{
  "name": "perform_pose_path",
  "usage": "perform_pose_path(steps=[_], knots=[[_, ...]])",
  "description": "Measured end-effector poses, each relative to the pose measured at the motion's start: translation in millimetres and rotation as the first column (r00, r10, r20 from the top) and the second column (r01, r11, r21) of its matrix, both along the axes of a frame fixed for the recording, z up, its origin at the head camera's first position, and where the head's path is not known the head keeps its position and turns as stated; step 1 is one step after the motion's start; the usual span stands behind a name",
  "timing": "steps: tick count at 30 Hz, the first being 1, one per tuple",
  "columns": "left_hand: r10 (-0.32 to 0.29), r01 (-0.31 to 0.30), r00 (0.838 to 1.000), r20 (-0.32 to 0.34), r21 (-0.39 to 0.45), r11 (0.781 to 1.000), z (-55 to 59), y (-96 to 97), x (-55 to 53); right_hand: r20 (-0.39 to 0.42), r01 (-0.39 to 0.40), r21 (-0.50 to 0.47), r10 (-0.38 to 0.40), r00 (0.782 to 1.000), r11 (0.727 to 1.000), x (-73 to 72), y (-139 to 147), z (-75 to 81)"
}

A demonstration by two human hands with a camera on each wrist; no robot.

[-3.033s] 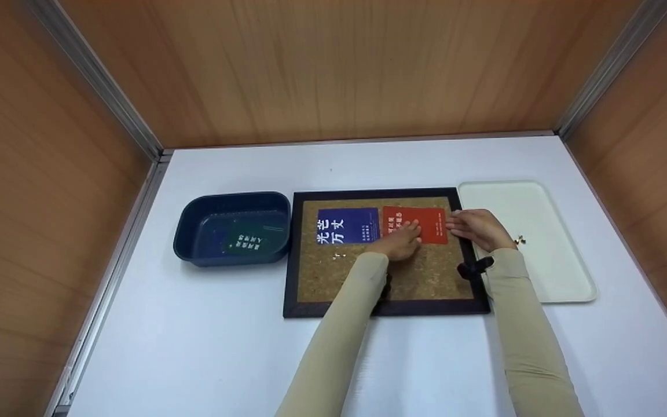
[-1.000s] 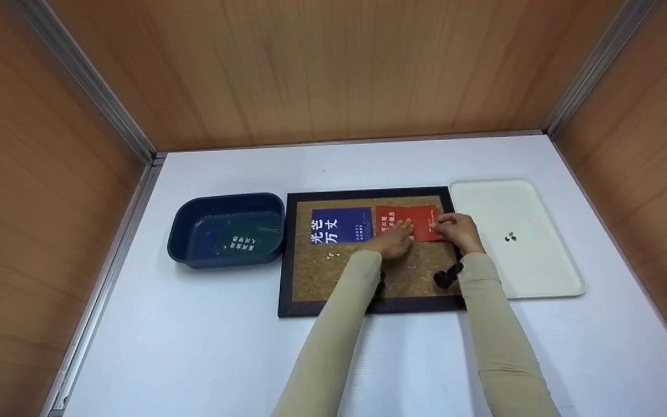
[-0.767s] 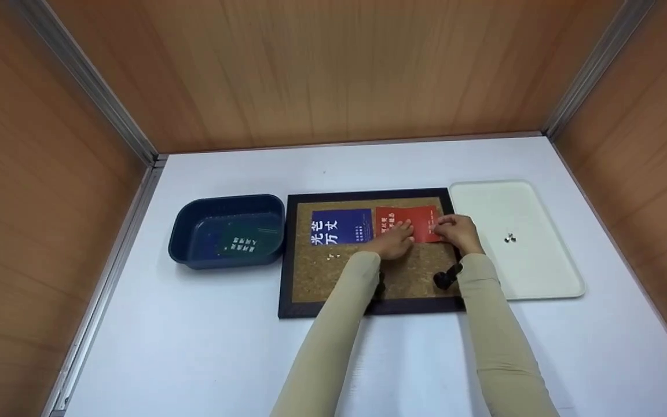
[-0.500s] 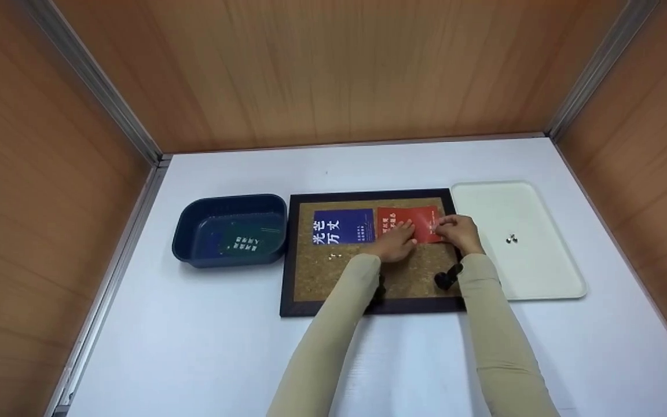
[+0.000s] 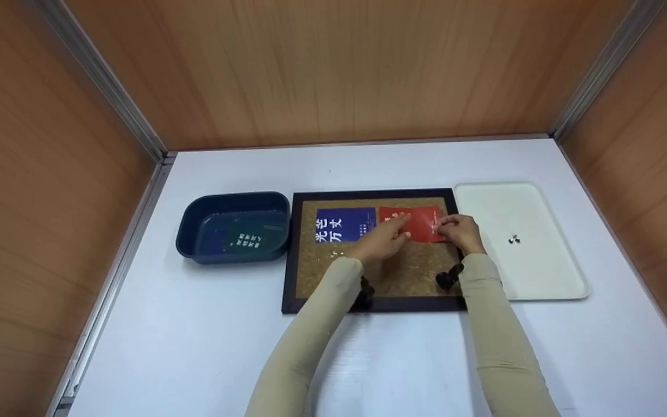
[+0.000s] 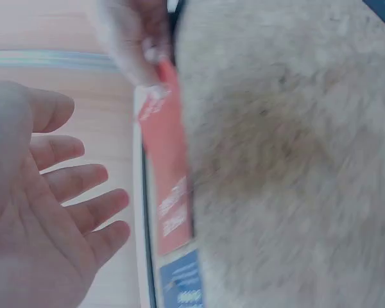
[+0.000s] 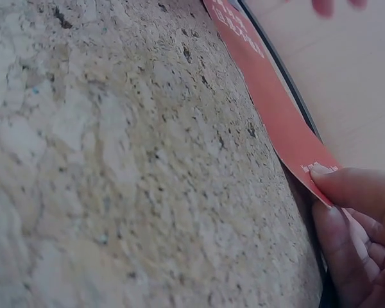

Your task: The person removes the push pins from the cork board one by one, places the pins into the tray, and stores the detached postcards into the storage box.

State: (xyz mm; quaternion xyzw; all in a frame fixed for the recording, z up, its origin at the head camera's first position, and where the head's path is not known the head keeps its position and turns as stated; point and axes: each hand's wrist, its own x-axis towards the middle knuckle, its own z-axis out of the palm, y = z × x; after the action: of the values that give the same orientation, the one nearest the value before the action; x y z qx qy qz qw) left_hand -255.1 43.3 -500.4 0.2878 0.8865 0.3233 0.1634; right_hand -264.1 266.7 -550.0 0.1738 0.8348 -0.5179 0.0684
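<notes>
On a surface (image 5: pixel 194 347), a corkboard (image 5: pixel 409 275) sits between a tray (image 5: pixel 542 272) with metal bits (image 5: pixel 517 239) and a bin (image 5: pixel 212 258) holding a green card (image 5: pixel 261 234). A red card (image 5: pixel 424 225) lies on the corkboard, its corner pinched by the right grip (image 5: pixel 464 233); the left grip (image 5: pixel 380 238), now lifted off it, is released.

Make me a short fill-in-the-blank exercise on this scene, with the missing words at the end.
1. In the head view, the blue card lies to the ____ of the red card.
2. The right hand pinches one end of the ____ card.
3. The framed ____ board lies between the dark blue container and the pale tray.
4. In the left wrist view, the left hand holds ____.

Missing words: left; red; cork; nothing.
</notes>
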Motion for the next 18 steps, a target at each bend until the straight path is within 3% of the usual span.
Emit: perform_pose_path(steps=[7, 13, 18], knots=[[0.101, -0.107, 0.993, 0.055, 0.104, 0.989, 13.8, -31.8, -1.7, -0.024, -0.021, 0.004, 0.021, 0.999, 1.000, 1.3, 2, -1.7], [0.153, -0.157, 0.988, 0.040, 0.204, 0.966, 16.8, -66.8, -0.4, -0.002, -0.018, 0.002, 0.018, 1.000, 1.000, 4.6, 2, -2.3], [0.252, -0.247, 0.968, 0.015, 0.257, 0.934, 25.0, -101.3, -1.6, -0.022, -0.021, -0.009, 0.020, 1.000, 1.000, 3.7, 3, -0.1]])
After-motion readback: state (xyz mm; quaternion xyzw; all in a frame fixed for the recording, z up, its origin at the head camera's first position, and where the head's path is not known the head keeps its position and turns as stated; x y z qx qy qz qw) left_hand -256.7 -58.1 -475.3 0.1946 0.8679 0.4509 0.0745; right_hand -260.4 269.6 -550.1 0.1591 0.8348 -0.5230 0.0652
